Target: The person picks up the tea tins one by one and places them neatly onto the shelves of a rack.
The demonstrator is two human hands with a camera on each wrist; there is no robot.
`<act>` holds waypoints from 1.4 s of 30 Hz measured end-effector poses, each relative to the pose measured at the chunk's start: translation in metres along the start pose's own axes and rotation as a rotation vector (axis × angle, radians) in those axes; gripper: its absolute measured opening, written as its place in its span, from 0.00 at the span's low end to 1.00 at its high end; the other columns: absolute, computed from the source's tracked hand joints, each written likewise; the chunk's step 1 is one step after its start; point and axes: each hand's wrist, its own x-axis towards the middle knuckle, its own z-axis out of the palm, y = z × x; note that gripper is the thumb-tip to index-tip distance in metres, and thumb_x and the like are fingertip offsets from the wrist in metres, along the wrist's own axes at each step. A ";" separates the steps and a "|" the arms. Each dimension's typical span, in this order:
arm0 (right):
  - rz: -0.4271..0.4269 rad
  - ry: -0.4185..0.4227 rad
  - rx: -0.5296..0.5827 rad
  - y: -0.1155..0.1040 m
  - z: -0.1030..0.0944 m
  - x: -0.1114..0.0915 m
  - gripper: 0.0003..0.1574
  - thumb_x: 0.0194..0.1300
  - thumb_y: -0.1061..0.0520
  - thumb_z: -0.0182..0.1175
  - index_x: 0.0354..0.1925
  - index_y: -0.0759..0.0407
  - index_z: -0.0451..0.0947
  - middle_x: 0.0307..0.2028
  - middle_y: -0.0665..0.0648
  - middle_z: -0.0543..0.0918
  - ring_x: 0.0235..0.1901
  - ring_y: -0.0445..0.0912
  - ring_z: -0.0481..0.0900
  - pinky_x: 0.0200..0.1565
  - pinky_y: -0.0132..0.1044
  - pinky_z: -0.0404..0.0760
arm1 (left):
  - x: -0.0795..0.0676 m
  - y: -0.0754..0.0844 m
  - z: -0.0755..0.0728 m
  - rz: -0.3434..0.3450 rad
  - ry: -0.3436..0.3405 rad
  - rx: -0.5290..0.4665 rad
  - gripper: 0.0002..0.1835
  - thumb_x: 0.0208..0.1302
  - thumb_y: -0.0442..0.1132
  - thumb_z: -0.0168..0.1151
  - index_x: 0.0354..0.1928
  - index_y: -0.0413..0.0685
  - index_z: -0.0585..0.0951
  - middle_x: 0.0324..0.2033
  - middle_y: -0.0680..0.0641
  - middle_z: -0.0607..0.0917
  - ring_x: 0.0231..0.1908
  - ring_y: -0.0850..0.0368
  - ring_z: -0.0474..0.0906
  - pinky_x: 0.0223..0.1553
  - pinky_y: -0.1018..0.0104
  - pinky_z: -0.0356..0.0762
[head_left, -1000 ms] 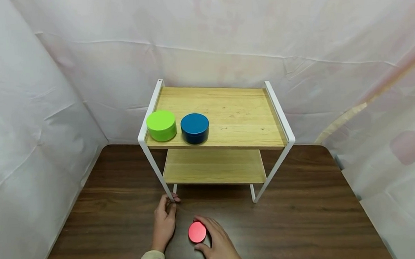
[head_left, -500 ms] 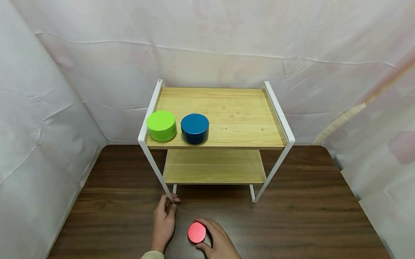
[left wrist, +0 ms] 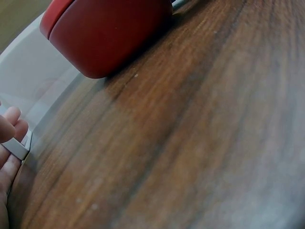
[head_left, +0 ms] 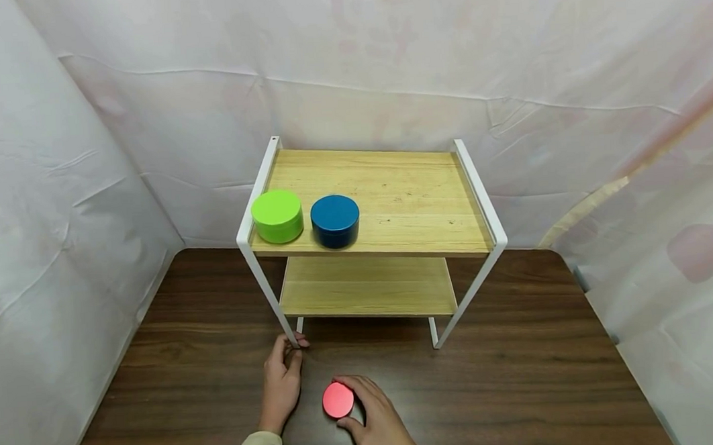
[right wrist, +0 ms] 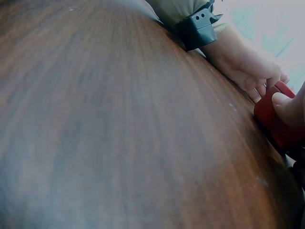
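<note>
A small round red tin with a lid (head_left: 338,400) stands on the table in front of the shelf. My right hand (head_left: 379,419) holds it from the right side, thumb at the near edge and fingers round the far edge; the thumb (right wrist: 286,107) shows on its side in the right wrist view. My left hand (head_left: 282,384) grips the foot of the white front left leg (head_left: 267,291) of the two-tier shelf (head_left: 410,206). In the left wrist view its fingers (left wrist: 10,117) curl round the white frame, and the red tin (left wrist: 105,38) looms close by.
On the upper board sit a green round tin (head_left: 277,216) at the left and a blue round tin (head_left: 335,221) beside it. A lower wooden board (head_left: 366,286) lies beneath. White curtains (head_left: 384,60) enclose the dark wooden table (head_left: 540,374) at the back and sides.
Almost nothing has moved. My right thumb has shifted slightly in against the red tin; my left hand stays on the shelf leg.
</note>
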 end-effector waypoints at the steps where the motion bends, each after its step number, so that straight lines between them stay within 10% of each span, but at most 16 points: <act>1: 0.000 -0.001 0.000 0.000 0.000 0.000 0.41 0.70 0.48 0.70 0.76 0.46 0.68 0.69 0.44 0.77 0.68 0.44 0.77 0.66 0.49 0.79 | 0.000 0.000 0.000 0.000 -0.001 0.002 0.13 0.74 0.20 0.53 0.52 0.41 0.80 0.49 0.43 0.87 0.57 0.44 0.84 0.57 0.80 0.76; 12: -0.014 -0.004 0.003 0.001 0.000 0.001 0.41 0.69 0.50 0.70 0.76 0.46 0.68 0.68 0.45 0.78 0.67 0.45 0.78 0.66 0.49 0.79 | -0.001 -0.001 -0.001 0.057 0.016 0.047 0.12 0.84 0.33 0.47 0.51 0.43 0.82 0.50 0.44 0.88 0.56 0.60 0.82 0.54 0.78 0.72; 42: 0.016 -0.051 0.059 0.000 -0.002 -0.001 0.41 0.68 0.46 0.71 0.75 0.44 0.69 0.67 0.44 0.78 0.66 0.44 0.78 0.64 0.48 0.80 | 0.000 -0.001 0.000 0.024 0.014 0.037 0.11 0.79 0.26 0.52 0.49 0.45 0.82 0.52 0.44 0.87 0.57 0.53 0.84 0.55 0.78 0.74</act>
